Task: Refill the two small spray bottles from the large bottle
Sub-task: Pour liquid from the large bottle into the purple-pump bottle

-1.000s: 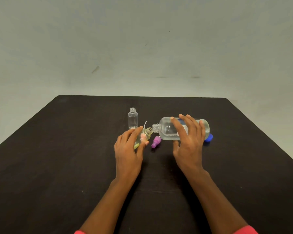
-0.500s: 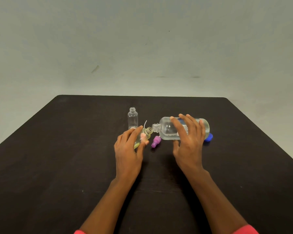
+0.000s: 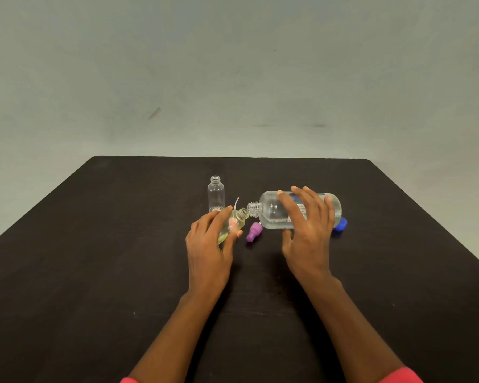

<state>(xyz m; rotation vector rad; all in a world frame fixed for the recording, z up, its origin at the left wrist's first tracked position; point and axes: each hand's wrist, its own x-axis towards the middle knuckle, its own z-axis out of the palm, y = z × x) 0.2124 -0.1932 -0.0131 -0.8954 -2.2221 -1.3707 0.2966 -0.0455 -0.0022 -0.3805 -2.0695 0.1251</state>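
My right hand (image 3: 307, 233) grips the large clear bottle (image 3: 271, 208), which is tipped on its side with its open neck pointing left. My left hand (image 3: 208, 239) holds a small yellowish spray bottle (image 3: 237, 219), tilted so its open mouth meets the large bottle's neck. A second small clear bottle (image 3: 215, 193) stands upright and uncapped just behind my left hand. A purple spray cap (image 3: 253, 231) lies on the table between my hands. A blue cap (image 3: 340, 224) lies behind my right hand. A thin white dip tube (image 3: 236, 203) shows behind the tilted small bottle.
Everything sits on a dark table (image 3: 94, 272) whose far edge runs in front of a plain grey wall (image 3: 233, 78). Red sleeve cuffs show at the bottom of the view.
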